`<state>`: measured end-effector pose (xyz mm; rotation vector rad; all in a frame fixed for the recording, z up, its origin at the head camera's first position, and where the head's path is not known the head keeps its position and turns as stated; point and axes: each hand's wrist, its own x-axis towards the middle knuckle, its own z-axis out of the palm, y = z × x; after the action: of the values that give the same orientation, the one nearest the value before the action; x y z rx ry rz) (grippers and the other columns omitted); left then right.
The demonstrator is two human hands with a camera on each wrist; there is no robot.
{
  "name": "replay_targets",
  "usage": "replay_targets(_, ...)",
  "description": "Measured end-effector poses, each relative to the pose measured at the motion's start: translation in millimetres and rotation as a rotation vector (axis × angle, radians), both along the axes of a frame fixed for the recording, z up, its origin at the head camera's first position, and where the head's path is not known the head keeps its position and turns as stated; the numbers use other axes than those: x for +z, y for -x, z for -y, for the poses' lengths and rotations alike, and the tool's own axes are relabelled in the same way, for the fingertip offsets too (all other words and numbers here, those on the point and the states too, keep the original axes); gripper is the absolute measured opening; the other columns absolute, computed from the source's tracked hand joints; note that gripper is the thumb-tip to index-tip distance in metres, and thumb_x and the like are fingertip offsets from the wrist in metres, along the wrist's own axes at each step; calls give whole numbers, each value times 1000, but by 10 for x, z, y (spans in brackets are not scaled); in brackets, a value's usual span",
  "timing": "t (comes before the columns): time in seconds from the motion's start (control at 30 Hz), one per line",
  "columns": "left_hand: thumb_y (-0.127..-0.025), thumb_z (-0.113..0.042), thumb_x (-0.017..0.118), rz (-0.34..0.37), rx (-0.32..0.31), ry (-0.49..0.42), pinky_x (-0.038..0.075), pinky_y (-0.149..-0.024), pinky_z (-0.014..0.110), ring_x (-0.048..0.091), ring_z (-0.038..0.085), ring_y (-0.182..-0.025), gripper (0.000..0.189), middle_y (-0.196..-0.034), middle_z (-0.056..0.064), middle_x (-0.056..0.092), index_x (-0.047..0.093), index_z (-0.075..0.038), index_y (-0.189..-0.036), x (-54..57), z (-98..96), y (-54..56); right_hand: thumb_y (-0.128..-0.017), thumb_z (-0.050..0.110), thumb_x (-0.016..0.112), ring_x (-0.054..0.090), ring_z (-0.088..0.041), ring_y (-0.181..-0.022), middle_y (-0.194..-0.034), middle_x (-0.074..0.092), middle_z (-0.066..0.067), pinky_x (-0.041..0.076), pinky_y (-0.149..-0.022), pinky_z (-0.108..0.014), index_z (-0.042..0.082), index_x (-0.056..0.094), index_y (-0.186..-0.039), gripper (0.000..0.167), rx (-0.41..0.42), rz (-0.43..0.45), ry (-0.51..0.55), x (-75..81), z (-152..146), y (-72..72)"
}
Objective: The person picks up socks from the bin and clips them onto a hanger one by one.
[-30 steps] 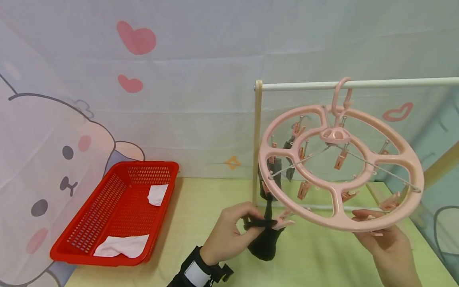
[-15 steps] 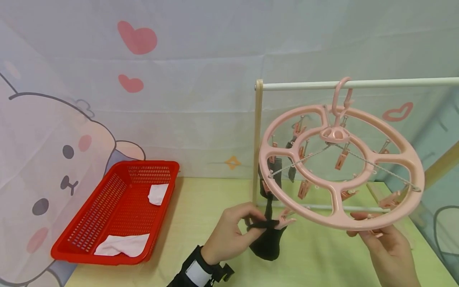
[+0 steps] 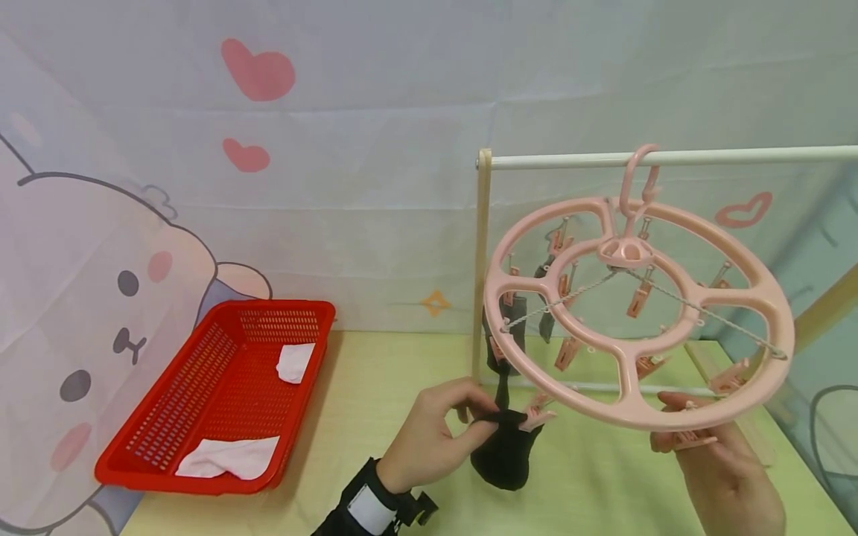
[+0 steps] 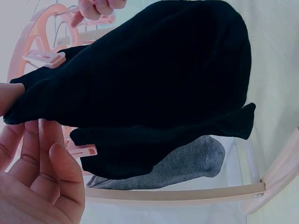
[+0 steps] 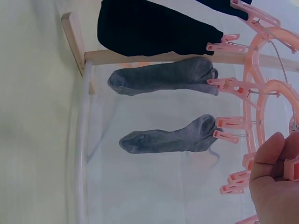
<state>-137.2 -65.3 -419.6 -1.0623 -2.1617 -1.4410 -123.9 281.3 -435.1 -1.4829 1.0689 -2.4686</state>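
Note:
My left hand pinches the cuff corner of a black sock, thumb on one side and fingers on the other. A pink clothespin bites that cuff beside the fingertips, and the sock hangs below it. Close up in the left wrist view, the black sock spreads wide, another dark sock behind it. Under the front right rim of the round pink drying hanger, my right hand holds another clothespin. In the right wrist view that clothespin sits against the thumb, partly cut off.
The hanger hooks onto a white rail with a wooden post. Two grey socks hang clipped at its far left, beside a clipped black sock. A red basket with white socks stands at left.
The black sock and its clothespin have shifted slightly right with my left fingertips, and its cuff is less bunched. My right hand has turned under the rim, its thumb now out of sight in the head view.

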Motion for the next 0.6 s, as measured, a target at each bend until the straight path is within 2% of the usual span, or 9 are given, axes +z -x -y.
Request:
replay_targets(0.2, -92, -7, 75, 6, -3, -2, 53, -71, 21, 62, 2, -83, 14, -92, -4, 71, 71, -17, -102, -6, 5, -7, -103, -4, -5, 60, -25, -123, -124, 68, -17, 33, -111, -28, -14, 28, -154, 62, -94, 22, -58, -55, -24, 3)
replay_targets(0.3, -92, -7, 75, 9, -4, 0, 54, -71, 22, 63, 2, -84, 15, -93, -4, 71, 70, -17, -102, -6, 10, -15, -108, -3, 6, 61, -20, -120, -122, 70, -13, 35, -106, -25, -9, 33, -155, 55, -135, 53, -87, -82, -36, -5)
replay_targets(0.43, -93, -10, 76, 11, 1, 17, 54, -71, 22, 64, 2, -86, 14, -93, -4, 72, 70, -18, -102, -4, 17, -15, -108, -7, 18, 61, -19, -116, -120, 69, -11, 38, -102, -24, -8, 35, -154, 49, -209, 42, -113, -107, -20, -29)
replay_targets(0.6, -93, -10, 75, 21, 21, 11, 54, -72, 23, 65, 2, -88, 14, -95, -4, 73, 70, -20, -103, 6, 68, -5, -104, -15, 13, 58, -20, -113, -121, 64, -12, 40, -96, -26, -13, 31, -153, 52, -294, -9, -143, -91, 34, -101)
